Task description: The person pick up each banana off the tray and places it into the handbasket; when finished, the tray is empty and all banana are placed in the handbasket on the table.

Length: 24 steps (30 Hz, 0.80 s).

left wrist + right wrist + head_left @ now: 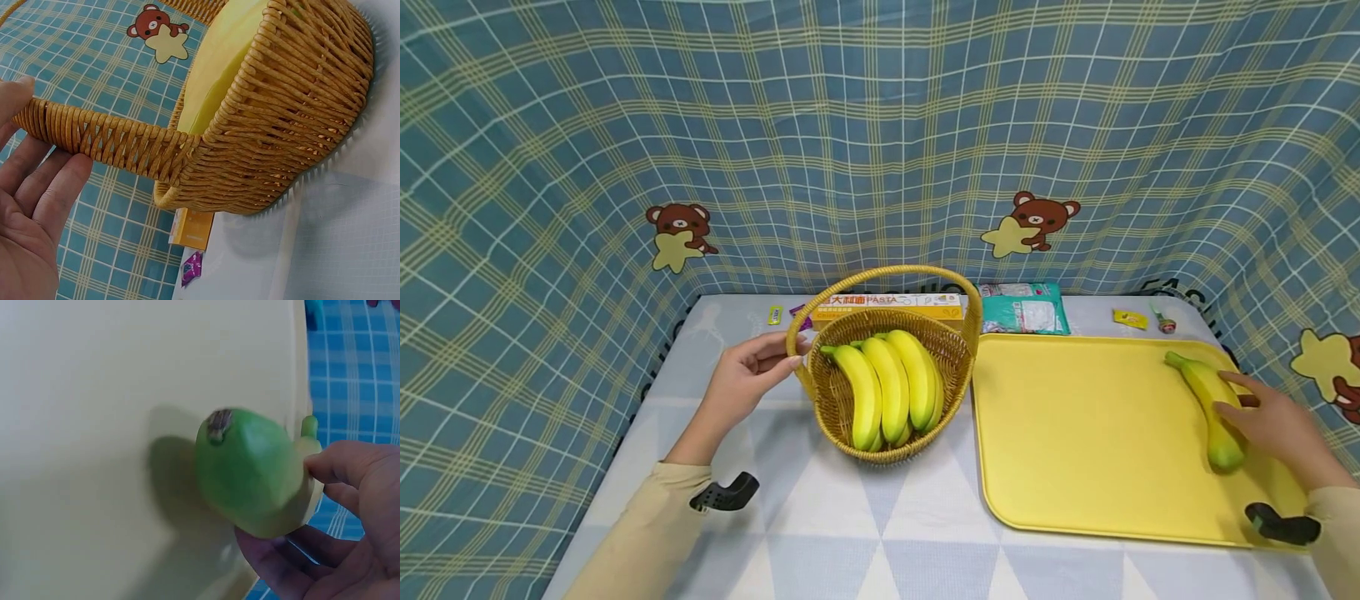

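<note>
My left hand [747, 379] pinches the left side of the arched handle on a woven wicker basket [955, 354], thumb on one side and fingers on the other, as the left wrist view shows. Several yellow bananas [883, 387] lie side by side in the basket. Over at the right, a single banana [1210, 404] with green ends is on the yellow tray [1075, 433]. My right hand [1277, 421] grips this banana around its middle. In the right wrist view the banana's green tip [244, 462] faces the camera, and its shadow falls on the tray.
Behind the basket stands a pasta box [887, 307], with a teal packet [1026, 310] beside it. Small wrapped sweets, one yellow [775, 315] and one purple [192, 269], lie at the back left. A yellow sachet [1130, 318] and a small lollipop-like item [1165, 323] lie behind the tray.
</note>
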Motion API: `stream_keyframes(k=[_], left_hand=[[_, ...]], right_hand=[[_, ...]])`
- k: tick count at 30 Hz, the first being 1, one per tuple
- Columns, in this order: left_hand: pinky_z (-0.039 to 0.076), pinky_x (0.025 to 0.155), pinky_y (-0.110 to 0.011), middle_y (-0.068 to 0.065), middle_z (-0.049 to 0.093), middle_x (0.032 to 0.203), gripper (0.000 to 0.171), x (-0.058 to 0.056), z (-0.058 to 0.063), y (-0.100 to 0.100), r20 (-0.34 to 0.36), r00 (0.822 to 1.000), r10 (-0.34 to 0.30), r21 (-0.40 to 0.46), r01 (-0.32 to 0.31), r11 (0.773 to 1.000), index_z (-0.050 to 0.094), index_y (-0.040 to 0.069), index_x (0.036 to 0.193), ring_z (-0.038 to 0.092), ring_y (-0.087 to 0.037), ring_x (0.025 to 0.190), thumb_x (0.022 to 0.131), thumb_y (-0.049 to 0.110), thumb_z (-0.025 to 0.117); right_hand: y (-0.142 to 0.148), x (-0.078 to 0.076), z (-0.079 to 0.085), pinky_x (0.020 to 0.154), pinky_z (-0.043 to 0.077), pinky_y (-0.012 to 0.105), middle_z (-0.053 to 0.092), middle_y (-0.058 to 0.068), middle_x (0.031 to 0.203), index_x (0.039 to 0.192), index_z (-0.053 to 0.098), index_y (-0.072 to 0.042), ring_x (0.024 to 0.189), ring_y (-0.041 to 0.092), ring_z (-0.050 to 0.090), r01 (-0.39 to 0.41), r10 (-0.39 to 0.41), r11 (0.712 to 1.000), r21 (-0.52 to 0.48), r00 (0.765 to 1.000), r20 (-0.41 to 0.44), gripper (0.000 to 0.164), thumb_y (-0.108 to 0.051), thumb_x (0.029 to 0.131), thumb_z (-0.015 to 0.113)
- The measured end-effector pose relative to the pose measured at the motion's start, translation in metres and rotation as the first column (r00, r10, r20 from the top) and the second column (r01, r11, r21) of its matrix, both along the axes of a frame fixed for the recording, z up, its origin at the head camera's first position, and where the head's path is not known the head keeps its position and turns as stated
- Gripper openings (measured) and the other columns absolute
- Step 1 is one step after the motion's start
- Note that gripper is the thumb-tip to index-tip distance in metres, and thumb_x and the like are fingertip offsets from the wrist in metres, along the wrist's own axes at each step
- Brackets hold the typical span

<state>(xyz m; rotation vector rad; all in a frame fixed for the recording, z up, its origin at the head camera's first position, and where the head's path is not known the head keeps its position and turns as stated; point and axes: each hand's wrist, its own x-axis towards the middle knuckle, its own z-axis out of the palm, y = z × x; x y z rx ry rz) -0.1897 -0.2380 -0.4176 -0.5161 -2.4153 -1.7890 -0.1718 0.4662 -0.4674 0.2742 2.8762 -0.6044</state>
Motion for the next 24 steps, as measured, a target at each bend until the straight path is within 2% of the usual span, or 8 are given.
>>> stream_keyframes(k=[6, 10, 13, 18, 21, 24], left_hand=[[0.059, 0.089, -0.026, -0.016, 0.072, 0.119, 0.033, 0.000, 0.000, 0.000, -0.002, 1.000, 0.000, 0.000, 0.000, 1.000, 0.067, -0.001, 0.128, 0.071, -0.015, 0.105, 0.098, 0.012, 0.071], [0.059, 0.089, -0.026, -0.016, 0.071, 0.119, 0.035, 0.000, 0.000, 0.000, -0.002, 1.000, -0.002, 0.003, 0.002, 1.000, 0.065, -0.005, 0.129, 0.071, -0.013, 0.105, 0.098, 0.011, 0.070], [0.059, 0.089, -0.026, -0.016, 0.071, 0.120, 0.035, 0.000, 0.000, 0.000, 0.000, 1.000, -0.002, 0.004, 0.002, 1.000, 0.065, -0.005, 0.129, 0.071, -0.013, 0.105, 0.098, 0.011, 0.070], [0.059, 0.089, -0.026, -0.015, 0.071, 0.120, 0.035, 0.000, 0.000, 0.000, 0.001, 1.000, 0.002, -0.003, -0.002, 1.000, 0.065, -0.005, 0.129, 0.071, -0.013, 0.105, 0.098, 0.012, 0.070], [0.059, 0.089, -0.026, -0.015, 0.072, 0.119, 0.036, 0.000, 0.000, 0.000, -0.003, 1.000, 0.002, -0.003, -0.002, 1.000, 0.065, -0.005, 0.129, 0.071, -0.015, 0.105, 0.098, 0.012, 0.071], [0.059, 0.089, -0.026, -0.016, 0.072, 0.119, 0.036, 0.000, 0.000, 0.000, -0.006, 1.000, 0.000, -0.001, 0.000, 1.000, 0.065, -0.005, 0.129, 0.072, -0.016, 0.105, 0.098, 0.012, 0.071]], right_hand=[[-0.022, 0.003, 0.014, 0.077, 0.049, 0.066, 0.042, 0.050, 0.129, 0.154, 0.024, 0.008, 0.106, 0.063, 0.050, -0.104, 0.104, 0.994, -0.017, 0.995, -0.010, 0.081, -0.047, 0.104, 0.056], [-0.044, 0.006, 0.025, 0.074, 0.056, 0.058, 0.044, 0.048, 0.133, 0.155, 0.029, 0.005, 0.099, 0.051, 0.063, -0.190, 0.189, 0.979, -0.074, 0.982, -0.026, 0.076, -0.045, 0.104, 0.056], [-0.066, 0.008, 0.033, 0.069, 0.060, 0.047, 0.047, 0.045, 0.134, 0.156, 0.034, 0.002, 0.097, 0.045, 0.068, -0.235, 0.229, 0.967, -0.103, 0.971, -0.069, 0.072, -0.041, 0.104, 0.059], [-0.109, 0.012, 0.051, 0.074, 0.060, 0.050, 0.051, 0.039, 0.135, 0.155, 0.040, -0.004, 0.108, 0.049, 0.063, -0.296, 0.280, 0.947, -0.122, 0.951, -0.130, 0.068, -0.041, 0.102, 0.062], [-0.135, 0.014, 0.062, 0.076, 0.059, 0.050, 0.055, 0.034, 0.135, 0.155, 0.042, -0.008, 0.107, 0.045, 0.064, -0.333, 0.313, 0.933, -0.136, 0.938, -0.149, 0.066, -0.040, 0.102, 0.064], [-0.159, 0.015, 0.072, 0.075, 0.059, 0.046, 0.059, 0.029, 0.134, 0.154, 0.045, -0.011, 0.106, 0.039, 0.066, -0.373, 0.348, 0.916, -0.146, 0.922, -0.169, 0.064, -0.040, 0.101, 0.065]])
